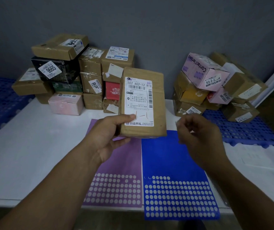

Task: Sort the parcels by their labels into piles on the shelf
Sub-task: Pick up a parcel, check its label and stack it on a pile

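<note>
The left hand [106, 135] closes its grip on the upright cardboard parcel [142, 103]'s lower end. The right hand [197, 135], just beside it, pinches perhaps a sticker [176, 123].

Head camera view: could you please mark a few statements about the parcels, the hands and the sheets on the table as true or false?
1. The left hand grips the brown cardboard parcel at its lower left corner. True.
2. The white shipping label on that parcel reads "502 602-12 815". True.
3. The right hand holds a black box. False: it pinches only a small pale scrap.
4. The pink cardboard box printed "Contact lenses" sits in the left pile. False: it tops the right pile.
5. The purple dotted sticker sheet lies left of the blue dotted sticker sheet. True.
</note>
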